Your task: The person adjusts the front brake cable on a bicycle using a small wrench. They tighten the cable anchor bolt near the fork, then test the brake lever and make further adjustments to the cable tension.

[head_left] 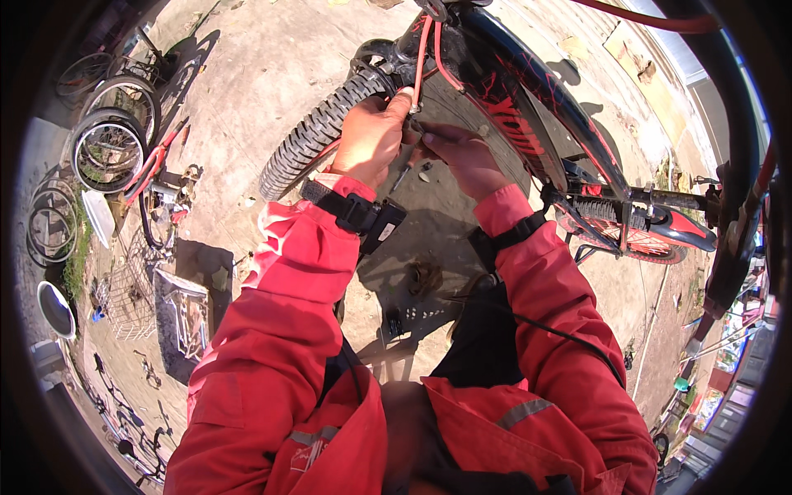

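A dark bicycle with red markings has its frame (528, 107) leaning across the upper right of the head view. Its knobby front tyre (318, 124) stands beside my left hand (375, 136). The thumb and fingers of that hand are pinched at the lower end of a red cable (421, 62) hanging from the front of the bicycle. Close by, my right hand (469, 158) is closed, with its fingertips together just below the cable end. What they grip is small, shaded and cannot be made out.
A slim tool (402, 176) lies on the ground below my hands. Loose wheels (109, 155), a red frame part (155, 165), a wire basket (132, 301) and an open box (183, 318) lie to the left. The bicycle's rear wheel (648, 249) is at the right.
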